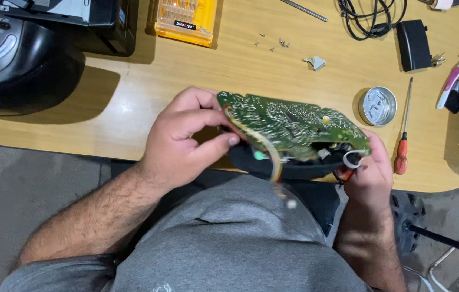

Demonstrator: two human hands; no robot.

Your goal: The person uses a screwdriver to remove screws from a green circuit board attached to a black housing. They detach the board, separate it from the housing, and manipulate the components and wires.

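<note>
A green circuit board [289,125] with its solder side up is held over the table's front edge, above my lap. My left hand [186,138] grips its left end, thumb and fingers pinched around the edge. My right hand [372,170] holds the right end from below, near a white clip and red wires. A black part [251,159] and a flat ribbon cable [272,157] hang under the board.
On the wooden table [132,92] lie a red-handled screwdriver [402,143], a round metal tin [377,106], a black power adapter [413,44] with cables, a yellow bit case [186,21], loose screws [272,43] and a black device [18,59] at the left.
</note>
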